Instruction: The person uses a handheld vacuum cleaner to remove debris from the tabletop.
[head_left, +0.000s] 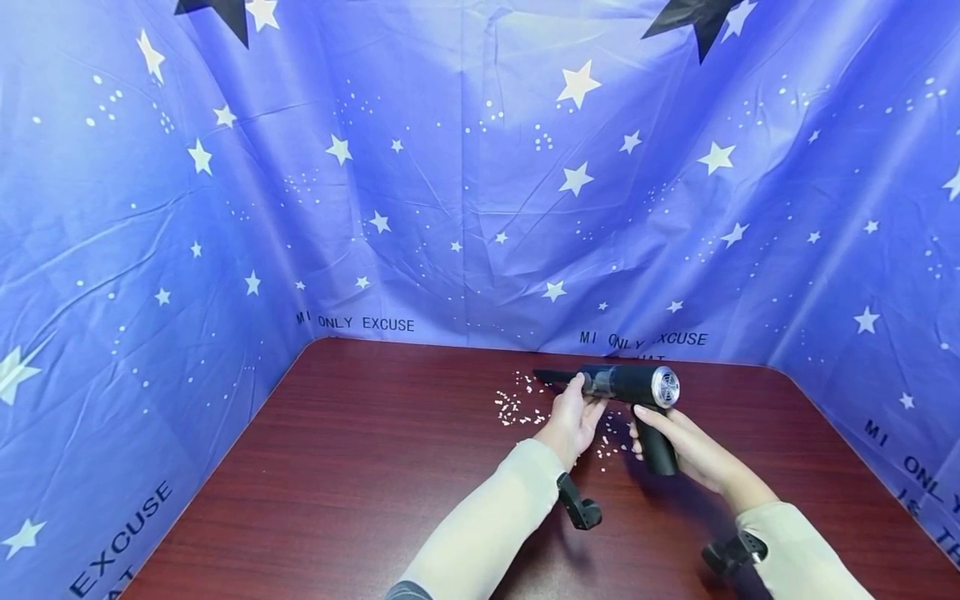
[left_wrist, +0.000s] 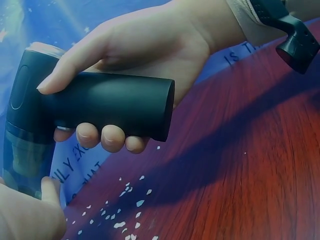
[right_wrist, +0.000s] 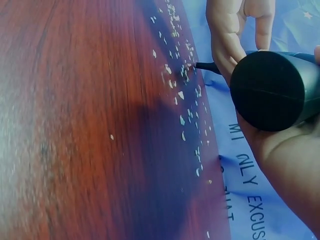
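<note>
Handheld vacuum (head_left: 630,385), black with a see-through section, is held above the far part of the reddish-brown table (head_left: 337,467), as I watch it remotely. My right hand (head_left: 693,450) has its fingers wrapped around the handle; my left hand (head_left: 573,421) grips the barrel farther forward, thumb on top and fingers beneath. The slim nozzle (head_left: 551,377) points among scattered white flakes (left_wrist: 140,203) (whether its tip touches the tabletop, I cannot tell). Behind hangs a blue starry curtain (head_left: 420,208).
</note>
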